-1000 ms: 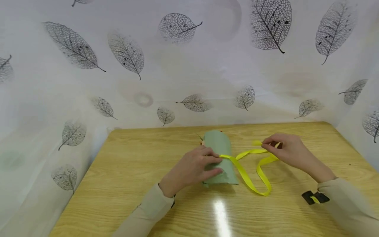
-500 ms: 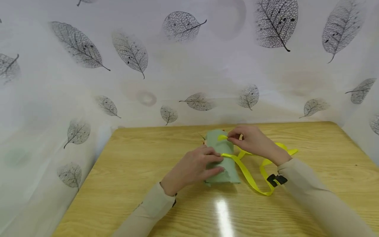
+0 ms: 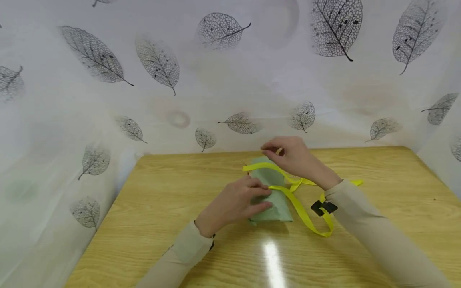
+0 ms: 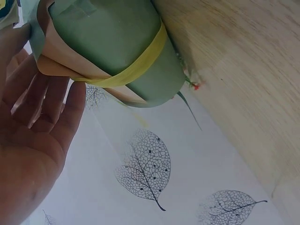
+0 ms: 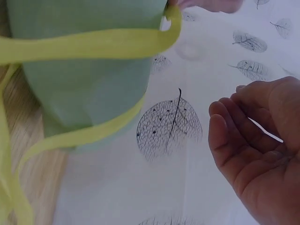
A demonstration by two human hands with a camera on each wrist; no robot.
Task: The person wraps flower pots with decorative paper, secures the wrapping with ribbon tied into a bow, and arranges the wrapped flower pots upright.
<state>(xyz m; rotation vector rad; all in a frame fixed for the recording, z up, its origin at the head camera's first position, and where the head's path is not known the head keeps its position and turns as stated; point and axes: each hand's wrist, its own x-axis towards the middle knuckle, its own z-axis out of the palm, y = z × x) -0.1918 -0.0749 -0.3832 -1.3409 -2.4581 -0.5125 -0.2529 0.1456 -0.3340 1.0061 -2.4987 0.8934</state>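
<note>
A bouquet wrapped in green paper point(image 3: 279, 208) lies on the table, with a small red flower point(image 4: 196, 86) and a thin green leaf showing past its far end. My left hand point(image 3: 234, 204) grips it from the left, fingertips on the paper where a yellow ribbon point(image 3: 299, 209) comes out from under them. One length of that ribbon loops down to the right; another crosses over the upper part of the wrap, its free end point(image 3: 248, 168) hanging past the left side. Above the bouquet's far end, my right hand point(image 3: 295, 160) hovers with loosely bent fingers and nothing in them.
The wooden table point(image 3: 162, 208) ends at a white cloth backdrop point(image 3: 234, 80) printed with dark leaves. A black strap point(image 3: 324, 208) sits at the right cuff, over part of the loose ribbon.
My right hand carried the ribbon end leftward across the bouquet, let it go, and rose slightly away. The ribbon now lies across the wrap. My left hand kept its hold.
</note>
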